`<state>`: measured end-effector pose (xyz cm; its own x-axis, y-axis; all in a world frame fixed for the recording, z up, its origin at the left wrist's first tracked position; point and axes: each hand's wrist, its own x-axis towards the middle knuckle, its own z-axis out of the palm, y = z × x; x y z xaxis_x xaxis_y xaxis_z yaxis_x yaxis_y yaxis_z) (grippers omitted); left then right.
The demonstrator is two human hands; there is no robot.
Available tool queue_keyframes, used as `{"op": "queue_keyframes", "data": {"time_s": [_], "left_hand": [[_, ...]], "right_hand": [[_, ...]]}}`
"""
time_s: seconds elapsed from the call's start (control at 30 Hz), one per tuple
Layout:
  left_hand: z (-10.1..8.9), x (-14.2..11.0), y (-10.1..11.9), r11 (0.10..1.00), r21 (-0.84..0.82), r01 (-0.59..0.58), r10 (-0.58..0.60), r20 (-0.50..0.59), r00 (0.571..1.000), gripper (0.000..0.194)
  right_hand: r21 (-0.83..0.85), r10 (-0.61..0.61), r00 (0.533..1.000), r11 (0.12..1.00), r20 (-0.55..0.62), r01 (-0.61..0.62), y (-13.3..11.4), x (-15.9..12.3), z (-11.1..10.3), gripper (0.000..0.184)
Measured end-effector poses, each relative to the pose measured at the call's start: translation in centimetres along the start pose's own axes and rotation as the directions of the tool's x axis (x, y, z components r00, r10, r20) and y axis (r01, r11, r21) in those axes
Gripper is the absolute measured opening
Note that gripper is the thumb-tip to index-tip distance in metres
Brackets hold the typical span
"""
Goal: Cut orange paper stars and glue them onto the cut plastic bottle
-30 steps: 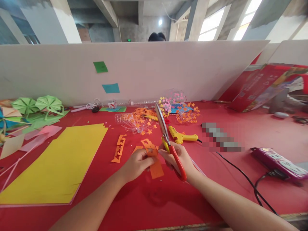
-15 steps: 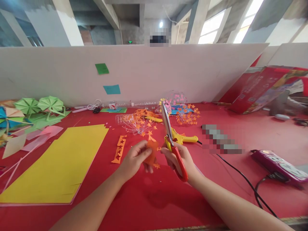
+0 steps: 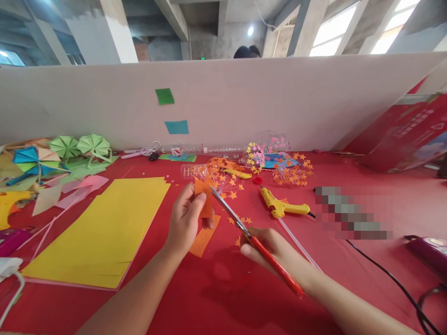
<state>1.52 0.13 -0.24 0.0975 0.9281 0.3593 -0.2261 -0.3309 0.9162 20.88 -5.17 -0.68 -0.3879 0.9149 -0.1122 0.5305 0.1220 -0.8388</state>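
Note:
Pinched between thumb and fingers of my left hand [image 3: 185,218] is a small piece of orange paper [image 3: 203,197], held upright above the table. My right hand [image 3: 268,251] grips red-handled scissors [image 3: 274,261]. Their blades look nearly closed and point up and left, with the tip at the paper's right edge; whether it touches cannot be made out. An orange paper strip [image 3: 203,241] lies on the table just below my left hand. Several loose orange stars [image 3: 248,220] lie between the hands, partly behind the scissors.
Yellow sheets [image 3: 94,232] lie left. A yellow glue gun [image 3: 284,206] with a cord rests right of the hands. Star-decorated clear plastic pieces [image 3: 293,173] and a yellow-handled tool [image 3: 238,174] lie behind. Paper umbrellas [image 3: 94,145] stand far left; a white partition [image 3: 216,102] closes the back.
The scissors have swung from pointing upward to leaning left, their tip now at the paper. My left hand holds the paper higher. The strip with star-shaped holes no longer shows. The view has shifted left.

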Motion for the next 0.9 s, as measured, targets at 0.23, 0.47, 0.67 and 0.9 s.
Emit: {"op": "queue_keyframes", "data": {"time_s": [0.23, 0.47, 0.67, 0.9], "left_hand": [[0.0, 0.1, 0.4, 0.994, 0.11, -0.014, 0.011, 0.031, 0.999, 0.02], [-0.1, 0.2, 0.4, 0.993, 0.122, 0.005, -0.007, 0.022, 1.0, 0.021], [0.0, 0.3, 0.5, 0.989, 0.143, 0.042, -0.041, -0.012, 0.999, 0.02], [-0.2, 0.3, 0.7, 0.985, 0.158, 0.068, -0.065, -0.029, 0.997, 0.02]], "right_hand": [[0.005, 0.015, 1.0, 1.0, 0.028, -0.015, 0.8, 0.2, 0.1, 0.05], [0.009, 0.012, 1.0, 1.0, 0.025, -0.012, 1.0, 0.2, 0.2, 0.048], [0.025, 0.036, 0.999, 0.999, 0.02, -0.036, 0.8, 0.3, 0.3, 0.049], [0.048, 0.028, 0.999, 0.998, 0.032, -0.029, 1.0, 0.2, 0.1, 0.05]]}}
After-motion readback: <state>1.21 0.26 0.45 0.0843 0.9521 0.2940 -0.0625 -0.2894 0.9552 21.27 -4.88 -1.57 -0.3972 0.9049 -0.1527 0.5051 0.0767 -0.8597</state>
